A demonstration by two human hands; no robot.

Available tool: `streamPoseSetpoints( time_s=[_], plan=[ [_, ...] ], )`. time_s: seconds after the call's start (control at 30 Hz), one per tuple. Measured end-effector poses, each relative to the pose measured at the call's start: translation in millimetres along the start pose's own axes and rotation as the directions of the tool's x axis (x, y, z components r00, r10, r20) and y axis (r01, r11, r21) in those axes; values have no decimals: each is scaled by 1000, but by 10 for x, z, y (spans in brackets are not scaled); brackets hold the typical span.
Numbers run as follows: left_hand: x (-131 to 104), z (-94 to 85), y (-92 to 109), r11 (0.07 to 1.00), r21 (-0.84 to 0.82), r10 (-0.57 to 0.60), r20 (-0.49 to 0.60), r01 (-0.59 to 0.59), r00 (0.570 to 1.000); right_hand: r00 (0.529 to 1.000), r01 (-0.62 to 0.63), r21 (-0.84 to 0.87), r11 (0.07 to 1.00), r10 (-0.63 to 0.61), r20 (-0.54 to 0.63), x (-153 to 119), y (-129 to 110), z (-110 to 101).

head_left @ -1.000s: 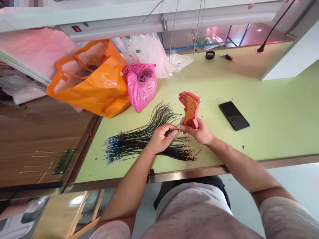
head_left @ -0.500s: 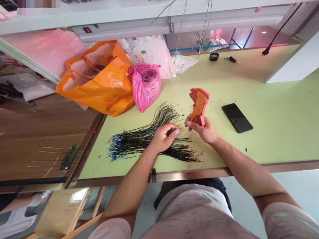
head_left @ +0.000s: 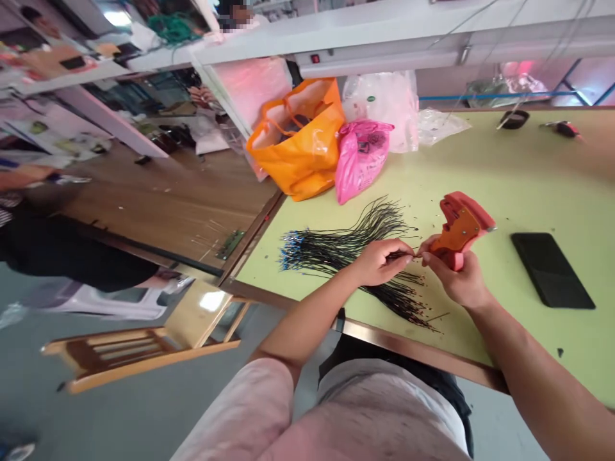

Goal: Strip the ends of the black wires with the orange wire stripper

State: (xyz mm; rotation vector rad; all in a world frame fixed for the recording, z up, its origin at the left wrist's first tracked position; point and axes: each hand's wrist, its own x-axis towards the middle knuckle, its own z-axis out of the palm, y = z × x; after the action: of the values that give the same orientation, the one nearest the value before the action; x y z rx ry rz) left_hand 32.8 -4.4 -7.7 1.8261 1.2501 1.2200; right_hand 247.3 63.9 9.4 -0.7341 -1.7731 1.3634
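A red-and-orange wire stripper [head_left: 457, 228], gripped in the right hand [head_left: 459, 282] above the green table [head_left: 528, 186], points its head up and to the right. The left hand [head_left: 379, 261] pinches one thin black wire [head_left: 407, 255] toward it, over a fanned bundle of wires [head_left: 346, 246]. Print on the pink bag [head_left: 360, 157] is unreadable.

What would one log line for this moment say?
left hand: pinches wire | right hand: grips red stripper tool | wire bundle on table
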Motion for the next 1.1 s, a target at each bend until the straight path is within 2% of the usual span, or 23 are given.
streamPoseSetpoints(
  time_s=[0.2,0.37,0.57,0.67,0.9,1.1],
  plan=[
    [9,15,12,999,-41,-5,5,5,1000,998,58,-72,996,-60,-26,-17,-23,3],
    [10,20,15,1000,12,-23,1,23,1000,996,70,-129,989,-76,-49,-8,8,-25],
    [17,22,8,999,-33,-17,-31,16,999,992,44,-27,999,-47,-119,23,49,-61],
    [22,30,2,996,-89,0,-76,-7,997,996,30,30,999,-27,-87,14,74,-42],
    [21,35,21,986,-167,-50,-141,26,989,999,42,23,999,-42,10,-29,161,12],
    [11,29,113,977,-210,-82,-213,36,973,999,31,63,998,-32,16,-43,105,95]
  ],
)
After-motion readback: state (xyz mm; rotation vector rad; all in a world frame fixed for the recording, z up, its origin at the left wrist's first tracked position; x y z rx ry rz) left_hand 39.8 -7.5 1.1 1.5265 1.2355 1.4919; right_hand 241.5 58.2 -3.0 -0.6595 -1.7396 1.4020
